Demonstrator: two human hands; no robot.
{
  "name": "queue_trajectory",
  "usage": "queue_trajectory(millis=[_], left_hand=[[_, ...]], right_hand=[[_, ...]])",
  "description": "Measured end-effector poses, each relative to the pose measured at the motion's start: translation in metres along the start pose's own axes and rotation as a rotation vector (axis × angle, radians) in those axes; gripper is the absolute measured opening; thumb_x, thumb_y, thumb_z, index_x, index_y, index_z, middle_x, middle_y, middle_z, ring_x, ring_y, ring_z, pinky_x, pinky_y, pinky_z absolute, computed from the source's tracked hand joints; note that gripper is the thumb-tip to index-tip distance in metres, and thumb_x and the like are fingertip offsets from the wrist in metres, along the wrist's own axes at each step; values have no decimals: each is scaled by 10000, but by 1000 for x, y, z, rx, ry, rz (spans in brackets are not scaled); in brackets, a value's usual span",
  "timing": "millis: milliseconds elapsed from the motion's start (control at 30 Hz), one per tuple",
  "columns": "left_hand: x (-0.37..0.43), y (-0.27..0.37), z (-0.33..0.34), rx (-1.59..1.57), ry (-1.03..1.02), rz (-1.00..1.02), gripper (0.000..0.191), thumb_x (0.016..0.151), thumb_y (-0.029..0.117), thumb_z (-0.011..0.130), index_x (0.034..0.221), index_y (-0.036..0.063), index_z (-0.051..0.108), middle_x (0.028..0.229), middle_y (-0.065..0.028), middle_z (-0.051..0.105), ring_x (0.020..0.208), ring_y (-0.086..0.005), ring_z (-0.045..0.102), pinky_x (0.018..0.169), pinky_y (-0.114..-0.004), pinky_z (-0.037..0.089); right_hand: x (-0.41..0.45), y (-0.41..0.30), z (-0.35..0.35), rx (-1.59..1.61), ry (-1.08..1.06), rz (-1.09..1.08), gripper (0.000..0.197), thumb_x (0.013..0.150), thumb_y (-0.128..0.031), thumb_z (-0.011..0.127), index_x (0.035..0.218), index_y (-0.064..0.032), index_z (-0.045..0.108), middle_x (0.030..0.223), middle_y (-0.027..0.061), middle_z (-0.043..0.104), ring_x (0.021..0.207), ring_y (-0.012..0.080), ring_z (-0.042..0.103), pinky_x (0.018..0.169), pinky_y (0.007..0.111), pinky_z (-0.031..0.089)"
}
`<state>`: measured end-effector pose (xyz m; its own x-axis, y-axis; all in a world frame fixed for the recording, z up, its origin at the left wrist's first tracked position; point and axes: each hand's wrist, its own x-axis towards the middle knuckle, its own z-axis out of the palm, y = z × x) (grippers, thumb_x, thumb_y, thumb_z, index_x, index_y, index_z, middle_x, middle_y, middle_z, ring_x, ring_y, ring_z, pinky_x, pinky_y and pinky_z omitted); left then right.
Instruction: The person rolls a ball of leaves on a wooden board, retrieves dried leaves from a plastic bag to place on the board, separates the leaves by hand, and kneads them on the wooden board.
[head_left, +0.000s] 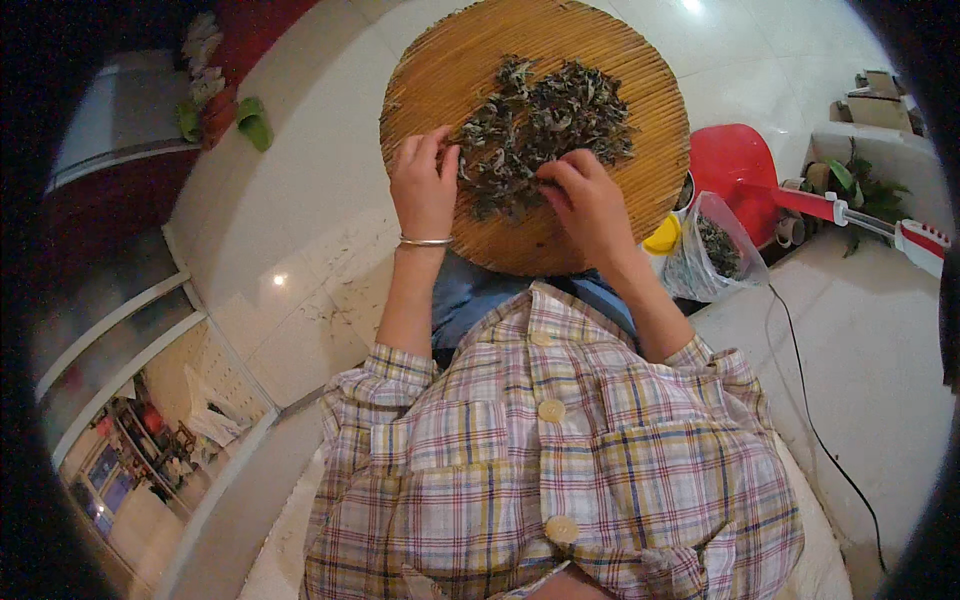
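Note:
A round woven tray (652, 97), brown and ribbed, rests over my lap with a loose heap of dried dark leaves (577, 105) spread on it. At the heap's left edge is my left hand (425, 180), a bangle on its wrist, fingers bent and a little apart; I see nothing held in it. My right hand (589, 199) reaches into the near right part of the leaves, thumb and forefinger close together. Whether a leaf is pinched between them cannot be told.
To the right stand a clear plastic bag (720, 247) of dried plant matter, a yellow-lidded container (663, 235), a red plastic object (735, 169) and potted plants (862, 180). A black cable (806, 405) runs along the pale surface. Green slippers (255, 124) lie at the upper left.

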<state>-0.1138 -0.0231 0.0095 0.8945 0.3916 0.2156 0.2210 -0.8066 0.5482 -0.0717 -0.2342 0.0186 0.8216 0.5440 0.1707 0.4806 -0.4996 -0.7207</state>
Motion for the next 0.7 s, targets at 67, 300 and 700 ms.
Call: queue_trajectory(millis=[67, 300, 700], left_hand=[[-1, 0, 4, -15, -4, 12, 147, 822, 124, 648, 962, 79, 644, 899, -98, 601, 839, -283, 598, 722, -367, 487], [-3, 6, -2, -99, -7, -20, 93, 846, 141, 641, 893, 61, 648, 856, -66, 606, 745, -207, 606, 683, -314, 486], [-4, 58, 2, -719, -354, -191, 204, 901, 160, 609, 1071, 50, 636, 971, -18, 633, 789, -89, 583, 657, -219, 480]], right_hand=[[4, 1, -7, 43, 21, 44, 208, 790, -91, 661, 993, -99, 617, 910, 115, 543, 822, 312, 590, 699, 373, 497], [1, 16, -25, 135, 242, 138, 136, 838, -66, 637, 972, -53, 624, 849, 127, 622, 744, 280, 624, 656, 337, 497], [-1, 9, -26, 1241, 107, 730, 229, 941, -152, 545, 1117, -6, 563, 910, 57, 609, 703, 122, 633, 599, 236, 532]])
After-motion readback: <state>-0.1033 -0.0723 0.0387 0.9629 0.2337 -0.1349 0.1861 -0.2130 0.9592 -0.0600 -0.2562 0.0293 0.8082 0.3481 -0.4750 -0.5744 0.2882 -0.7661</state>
